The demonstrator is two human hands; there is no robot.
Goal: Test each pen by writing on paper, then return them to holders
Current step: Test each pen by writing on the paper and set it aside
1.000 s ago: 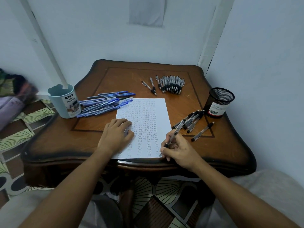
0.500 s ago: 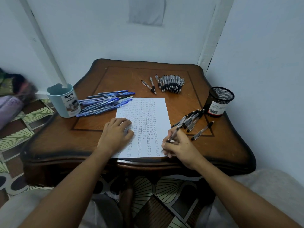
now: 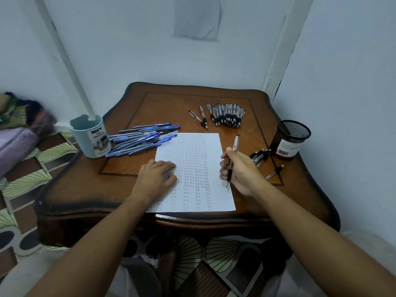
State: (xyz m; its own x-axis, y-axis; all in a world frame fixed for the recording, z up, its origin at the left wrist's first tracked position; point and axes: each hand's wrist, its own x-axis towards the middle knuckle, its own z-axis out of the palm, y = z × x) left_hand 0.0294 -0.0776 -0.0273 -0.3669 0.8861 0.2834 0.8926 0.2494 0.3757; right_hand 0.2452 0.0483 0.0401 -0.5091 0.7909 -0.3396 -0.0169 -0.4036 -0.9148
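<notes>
Pens are the subject: one black-grip pen (image 3: pixel 232 160) sits in our right hand (image 3: pixel 242 172), whose fingers (image 3: pixel 225 156) pinch it round the dark grip section. Its long axis runs from the tip, low at about 6 o'clock over the right margin of the paper (image 3: pixel 212 146), up to the clear barrel end at roughly 12 o'clock, leaning slightly toward 1. We cannot tell whether the tip touches the sheet.

Our left hand (image 3: pixel 157 175) lies on the left half of the paper with fingers loosely curled, holding nothing and pinning the sheet to the surface (image 3: pixel 128 99).

We judge the held pen is due for one of the nearby places. The black mesh holder (image 3: pixel 289 140) lies at about 2 o'clock from the right hand, with a loose cluster of black pens (image 3: pixel 260 156) between hand and holder. The right hand is clearly the nearer one. A row of black pens (image 3: pixel 228 115) lies at 12 o'clock beyond the paper; blue pens (image 3: pixel 143 140) fan out at 10 o'clock beside the pale blue organizer cup (image 3: pixel 92 139).

The lower grip and part of the barrel are hidden behind the fingers. The written columns read as "Test" only near the middle; the upper rows are too faint. The interiors of both holders are not resolvable.
</notes>
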